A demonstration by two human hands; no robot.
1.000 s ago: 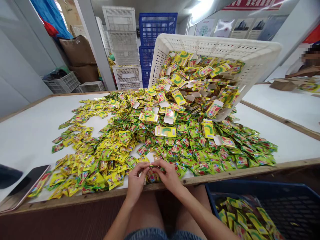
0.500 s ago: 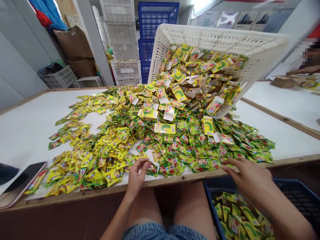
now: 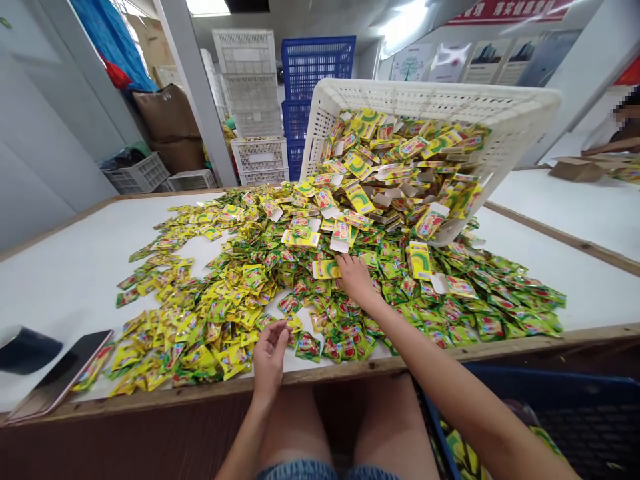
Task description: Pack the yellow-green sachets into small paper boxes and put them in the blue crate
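Head view: the right hand (image 3: 354,283) is stretched over the desk (image 3: 65,267), its fingers at the right end of a yellow box (image 3: 326,269). That box lies on the heap of sachets (image 3: 195,333), near the middle of the desk. The hand covers the box's end, so I cannot tell whether the fingers are closed on it. The left hand (image 3: 269,353) is at the desk's front edge, fingers loosely curled and thumb apart, with nothing seen in its grasp; a green sachet (image 3: 307,347) lies near it, to the right.

Behind the box, a white basket (image 3: 435,90) is tipped toward the person, boxes (image 3: 380,167) filling it and spilling onto the sachets. 2 more boxes lie to the right of the right hand, 1 with a white flap open. Sachets are mostly yellow at left, green at right. A phone (image 3: 65,373) lies at far left, beside a dark cup (image 3: 27,350). Below the desk at right, a blue crate (image 3: 595,400) holds yellow packs, partly hidden by the right forearm.
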